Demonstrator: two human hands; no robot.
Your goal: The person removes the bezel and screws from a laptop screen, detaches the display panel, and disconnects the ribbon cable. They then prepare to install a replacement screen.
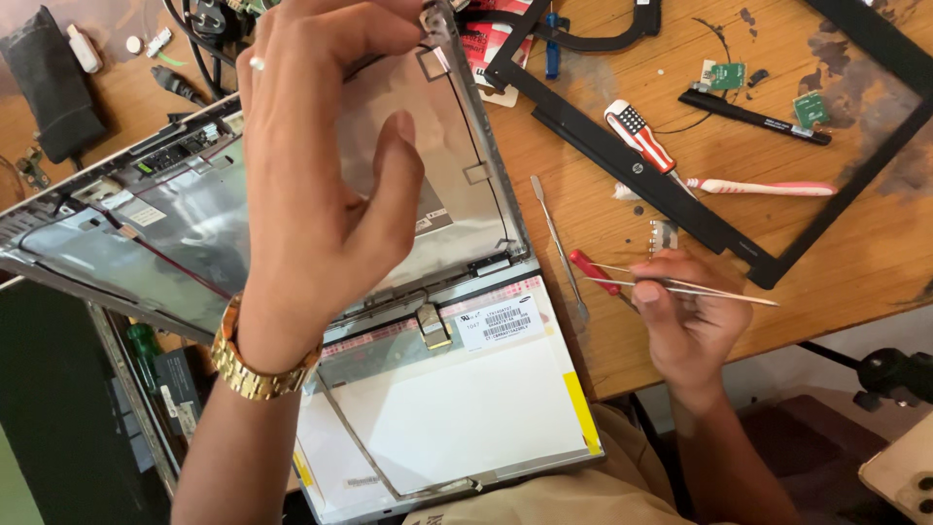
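Left hand (311,194) fingers pinch the laptop lid's (389,175) top corner, lid stretching down-left from them. Right hand (685,311) fingers grip tweezers (700,288), long axis pointing right over the worktop (855,262), red screwdriver (595,272) just left.

- Left hand (311,185), with a gold metal watch (255,362) at its wrist, grips the top corner of the silver laptop lid shell (457,146).
- Right hand (685,311), right of the shell, pinches thin steel tweezers (700,287).
- 1 flat white display panel (457,408) lies below the shell.
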